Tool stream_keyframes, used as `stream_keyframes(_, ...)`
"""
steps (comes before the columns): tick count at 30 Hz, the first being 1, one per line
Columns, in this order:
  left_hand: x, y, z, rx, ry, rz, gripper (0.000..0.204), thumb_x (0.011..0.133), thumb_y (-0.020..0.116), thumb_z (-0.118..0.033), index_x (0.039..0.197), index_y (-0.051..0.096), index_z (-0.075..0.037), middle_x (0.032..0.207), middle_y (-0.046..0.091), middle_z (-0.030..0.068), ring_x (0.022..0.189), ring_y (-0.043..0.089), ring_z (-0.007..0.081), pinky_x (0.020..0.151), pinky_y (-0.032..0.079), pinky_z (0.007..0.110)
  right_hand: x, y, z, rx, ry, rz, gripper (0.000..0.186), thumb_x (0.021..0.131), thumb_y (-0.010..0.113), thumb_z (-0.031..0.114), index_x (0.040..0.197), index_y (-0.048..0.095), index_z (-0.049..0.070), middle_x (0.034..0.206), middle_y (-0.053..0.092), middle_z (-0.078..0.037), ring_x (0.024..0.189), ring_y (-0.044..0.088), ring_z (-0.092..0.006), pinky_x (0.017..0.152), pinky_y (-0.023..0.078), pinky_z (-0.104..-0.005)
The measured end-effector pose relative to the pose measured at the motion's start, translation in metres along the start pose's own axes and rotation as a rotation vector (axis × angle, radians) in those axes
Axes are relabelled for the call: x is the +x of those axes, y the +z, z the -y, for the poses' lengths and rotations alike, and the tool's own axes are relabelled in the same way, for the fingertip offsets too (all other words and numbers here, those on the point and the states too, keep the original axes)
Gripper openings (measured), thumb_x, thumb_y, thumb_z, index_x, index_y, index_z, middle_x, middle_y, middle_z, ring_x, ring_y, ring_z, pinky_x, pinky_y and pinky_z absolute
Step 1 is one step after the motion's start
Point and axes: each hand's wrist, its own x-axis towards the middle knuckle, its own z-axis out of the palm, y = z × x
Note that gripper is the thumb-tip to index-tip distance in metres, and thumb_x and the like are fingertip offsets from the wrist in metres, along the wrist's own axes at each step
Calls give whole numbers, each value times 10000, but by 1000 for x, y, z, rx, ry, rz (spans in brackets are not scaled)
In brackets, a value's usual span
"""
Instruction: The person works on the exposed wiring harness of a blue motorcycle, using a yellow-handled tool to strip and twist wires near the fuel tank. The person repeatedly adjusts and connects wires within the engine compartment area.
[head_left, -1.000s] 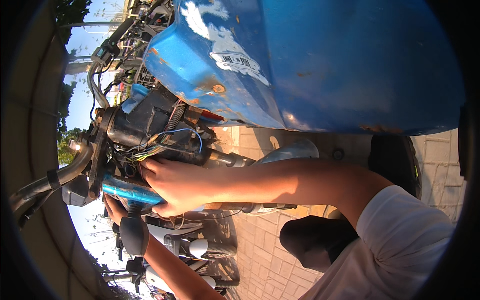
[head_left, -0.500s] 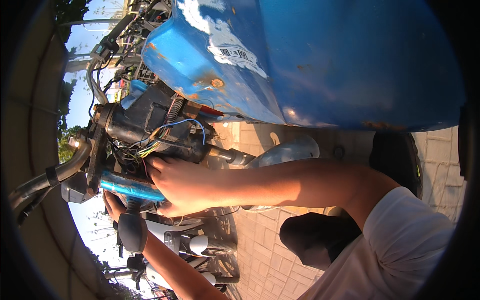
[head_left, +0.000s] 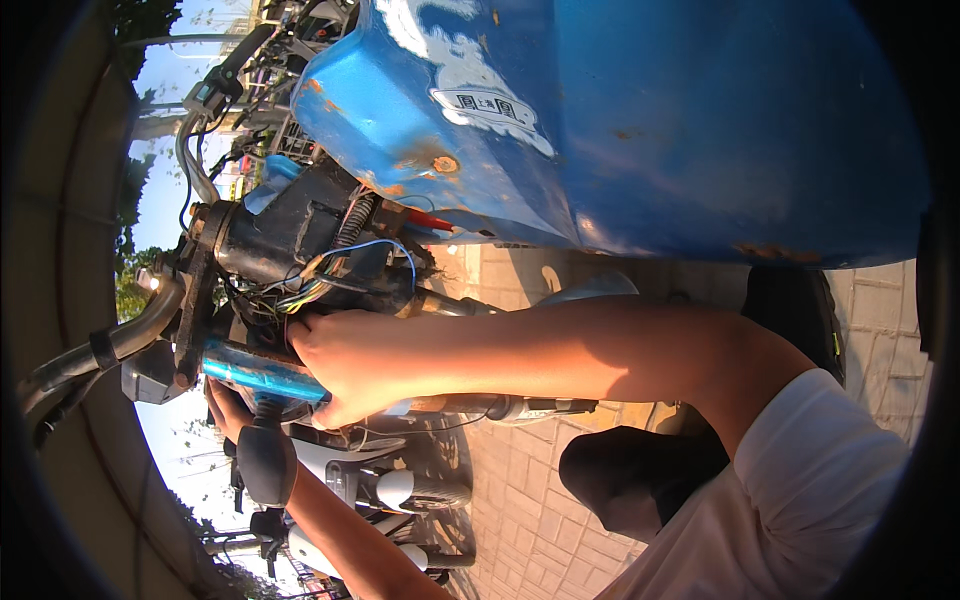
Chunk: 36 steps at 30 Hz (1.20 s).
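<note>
My right hand [head_left: 345, 362] reaches from the right into the opening behind a headlight with a bright blue rim [head_left: 262, 372]. Its fingers bend inward with their tips hidden, and its thumb lies by the rim's lower end. Just above the knuckles hangs a bundle of thin coloured wires [head_left: 300, 288], with one blue wire looping away to the right. On the other side of the headlight, my left hand [head_left: 228, 408] has its fingers curled against the shell, partly covered by the rim and a dark rounded part [head_left: 266, 466].
A large blue, rust-spotted metal body panel [head_left: 680, 130] fills the upper right. Handlebars [head_left: 140, 335] curve along the left side. A black steering-column cover [head_left: 285, 235] sits above the wires. Parked white scooters [head_left: 400, 490] stand below, on brick paving [head_left: 520, 510].
My right forearm has shifted up and covers more of the grey fender, while its hand has edged inward. The blue panel sits slightly farther right and lower. My left hand has barely moved.
</note>
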Motion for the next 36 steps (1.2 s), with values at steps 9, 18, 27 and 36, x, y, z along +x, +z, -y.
stream_keyframes(9,2,0,5,-10,5,-3,632,950,660,-94,1519,393,-34,1524,435,195,1369,451,313,1173,326,389,-4,8,-9,-22,-87,-53,809,724,808,389,1218,523,-185,1187,609,-342,1009,669,-423,896,565,-402)
stream_keyframes(18,-1,4,3,53,39,-11,576,960,531,-3,1514,377,29,1525,425,207,1374,460,325,1128,393,372,-14,38,2,93,75,-338,818,790,751,340,1320,429,-193,1424,381,-382,1306,488,-453,1078,456,-480)
stream_keyframes(27,0,1,8,86,74,-4,698,910,716,-143,1518,389,-37,1521,434,215,1375,460,355,1161,364,415,13,15,-3,58,5,-73,609,750,755,452,949,703,-122,896,706,-231,943,690,-329,846,571,-408)
stream_keyframes(36,-1,3,4,72,61,-25,633,933,664,-66,1513,409,-56,1530,415,184,1377,449,311,1173,342,394,21,-2,2,62,4,156,647,783,731,569,906,751,-66,805,725,-191,746,711,-314,734,576,-387)
